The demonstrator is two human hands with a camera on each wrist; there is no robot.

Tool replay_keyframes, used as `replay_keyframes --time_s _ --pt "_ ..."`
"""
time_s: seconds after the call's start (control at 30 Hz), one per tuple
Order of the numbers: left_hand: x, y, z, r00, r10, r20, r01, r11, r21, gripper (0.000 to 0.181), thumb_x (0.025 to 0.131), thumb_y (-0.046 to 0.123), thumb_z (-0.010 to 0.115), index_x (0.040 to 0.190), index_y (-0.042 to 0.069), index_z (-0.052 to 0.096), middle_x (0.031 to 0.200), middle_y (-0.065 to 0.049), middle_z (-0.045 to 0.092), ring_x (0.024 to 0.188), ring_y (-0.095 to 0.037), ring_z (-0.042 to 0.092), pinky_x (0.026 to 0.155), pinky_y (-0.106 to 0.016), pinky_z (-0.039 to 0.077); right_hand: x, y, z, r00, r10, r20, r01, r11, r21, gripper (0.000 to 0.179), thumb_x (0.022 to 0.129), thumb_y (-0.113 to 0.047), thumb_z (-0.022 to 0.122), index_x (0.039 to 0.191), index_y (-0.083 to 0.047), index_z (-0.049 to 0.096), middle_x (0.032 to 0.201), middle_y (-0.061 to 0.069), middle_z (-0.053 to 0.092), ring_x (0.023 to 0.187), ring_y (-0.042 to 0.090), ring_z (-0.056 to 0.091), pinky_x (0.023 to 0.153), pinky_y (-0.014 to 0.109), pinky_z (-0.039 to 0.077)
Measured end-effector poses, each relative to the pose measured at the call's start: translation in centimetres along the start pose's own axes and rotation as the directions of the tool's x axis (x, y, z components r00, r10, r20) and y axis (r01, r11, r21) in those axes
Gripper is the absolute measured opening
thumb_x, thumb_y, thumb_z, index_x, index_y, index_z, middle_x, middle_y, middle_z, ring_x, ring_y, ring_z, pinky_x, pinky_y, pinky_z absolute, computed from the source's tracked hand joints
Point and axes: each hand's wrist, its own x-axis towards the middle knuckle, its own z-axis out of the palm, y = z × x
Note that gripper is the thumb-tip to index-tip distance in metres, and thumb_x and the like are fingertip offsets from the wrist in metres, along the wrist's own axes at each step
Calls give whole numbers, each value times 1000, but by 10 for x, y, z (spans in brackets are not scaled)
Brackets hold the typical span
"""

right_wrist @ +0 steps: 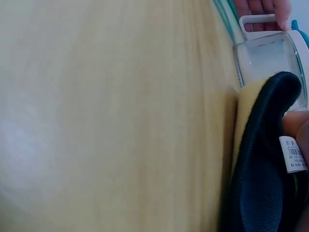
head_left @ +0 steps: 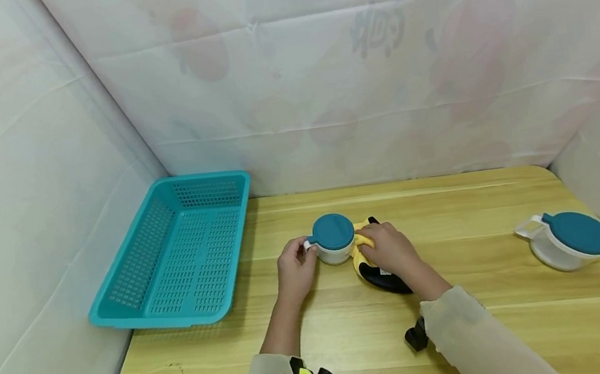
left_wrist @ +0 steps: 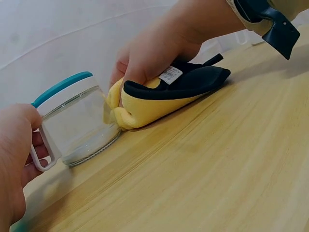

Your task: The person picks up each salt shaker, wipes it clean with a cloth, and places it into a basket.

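Observation:
A clear glass jar (left_wrist: 79, 125) with a white handle and a teal lid (head_left: 333, 231) stands upright on the wooden table. My left hand (head_left: 294, 271) holds the jar by its handle, thumb near the top of it. On the other side, my right hand (head_left: 390, 249) grips a folded cloth (left_wrist: 159, 108), yellow on one face and black on the other, with a white label (right_wrist: 293, 154). The cloth's yellow end meets the jar's side, while its black part lies toward me on the table. The right fingertips are partly hidden by the cloth.
A teal plastic basket (head_left: 154, 321) with perforated walls stands at the left of the table. Far to the right is a second handled jar (head_left: 557, 253) with a teal lid. Pale fabric walls (head_left: 322, 86) enclose the table at the back and sides.

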Motion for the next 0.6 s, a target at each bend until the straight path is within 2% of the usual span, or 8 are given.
replay_keyframes --time_s 0.17,0.37,0.6 --pt "0 1 1 1000 9 -13 -9 999 37 19 94 12 67 110 1 69 104 -9 68 93 -19 61 83 -31 55 -4 -3 1 999 7 -31 -7 1000 3 30 93 -19 63 122 -10 70 122 13 67 108 38 59 67 43 52" --pt "0 1 3 998 31 -46 -30 999 34 19 93 11 68 108 0 71 102 -10 70 91 -20 63 81 -31 55 -9 -2 6 997 -15 -75 15 1000 -1 28 92 -16 64 119 -11 71 115 11 69 102 36 61 67 41 51" --pt "0 3 3 996 41 -76 -39 999 31 17 91 10 69 106 1 72 101 -10 71 89 -20 64 79 -34 56 -19 -7 9 993 -33 -109 34 999 10 26 90 -15 67 115 -12 73 116 11 70 104 38 61 75 48 53"
